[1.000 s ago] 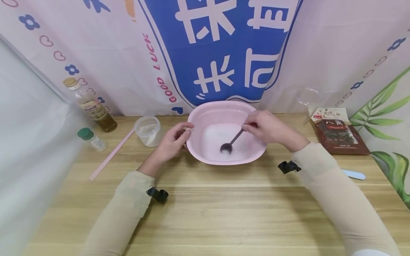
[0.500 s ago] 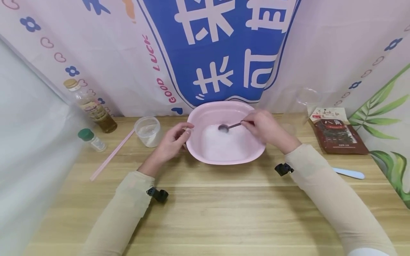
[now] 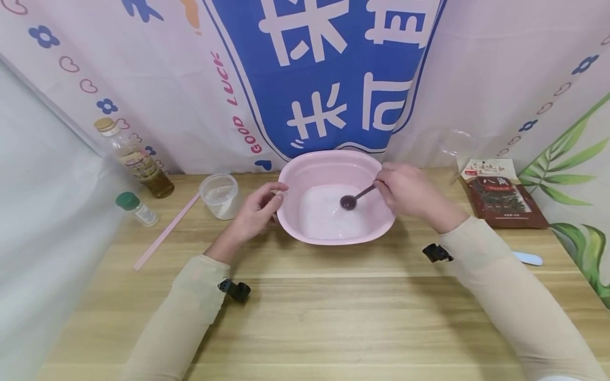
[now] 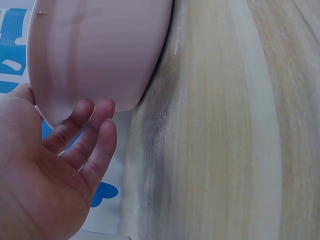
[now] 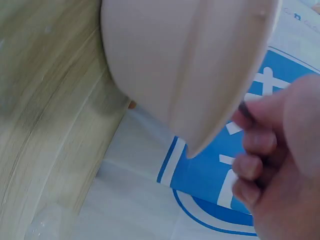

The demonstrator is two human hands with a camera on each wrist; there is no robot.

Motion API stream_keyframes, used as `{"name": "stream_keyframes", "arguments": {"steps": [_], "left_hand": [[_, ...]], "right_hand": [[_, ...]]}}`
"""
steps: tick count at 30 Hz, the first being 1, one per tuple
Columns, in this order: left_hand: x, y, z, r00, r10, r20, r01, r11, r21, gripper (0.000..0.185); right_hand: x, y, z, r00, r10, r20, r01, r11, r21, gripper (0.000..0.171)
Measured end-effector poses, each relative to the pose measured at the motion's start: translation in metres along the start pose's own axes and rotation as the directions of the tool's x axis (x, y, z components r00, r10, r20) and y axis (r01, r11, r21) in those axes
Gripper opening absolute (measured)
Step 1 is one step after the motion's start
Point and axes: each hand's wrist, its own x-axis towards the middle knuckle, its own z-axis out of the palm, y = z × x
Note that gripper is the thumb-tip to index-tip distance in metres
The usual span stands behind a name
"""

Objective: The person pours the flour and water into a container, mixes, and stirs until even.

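A pink plastic basin (image 3: 333, 241) stands near the back of the wooden table, with pale, shiny contents across its floor. At its left side my left hand (image 3: 257, 211) holds the rim; in the left wrist view several fingers (image 4: 97, 150) lie against the outer wall. My right hand (image 3: 405, 190), at the right rim, grips the handle of a small dark round-bowled spoon (image 3: 349, 202). The spoon's bowl is over the inside of the basin, tilted down to the left. From the right wrist, only a bit of the handle (image 5: 245, 111) shows, and the basin wall hides the bowl.
Left of the basin are a clear plastic tub (image 3: 219, 196) with white contents, pink chopsticks (image 3: 167, 233), a green-capped shaker (image 3: 137, 208) and an oil bottle (image 3: 138, 161). At right lie a brown spice packet (image 3: 505, 198), a clear container (image 3: 452, 153) and a light-blue handle (image 3: 528, 259).
The spoon has swung through the basin, first up toward its back, then down and right. My right hand has shifted right with it. My left hand stays at the rim.
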Motion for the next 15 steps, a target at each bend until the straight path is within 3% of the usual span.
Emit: {"name": "stream_keyframes", "arguments": {"steps": [5,12,15], "left_hand": [[0.000,0.000,0.000,1.000,-0.002,0.002,0.002,1.000,0.009,0.035],[0.000,-0.001,0.001,1.000,0.004,-0.003,-0.004,1.000,0.004,0.034],[0.000,-0.001,0.001,1.000,0.009,-0.007,-0.008,1.000,0.005,0.034]], "right_hand": [[0.008,-0.001,0.007,0.998,0.006,-0.060,-0.012,0.995,-0.096,0.018],[0.008,-0.010,0.015,0.994,-0.110,0.003,0.109,0.989,0.099,0.015],[0.000,-0.010,0.010,0.989,-0.151,0.011,0.148,0.980,0.130,0.014]]}}
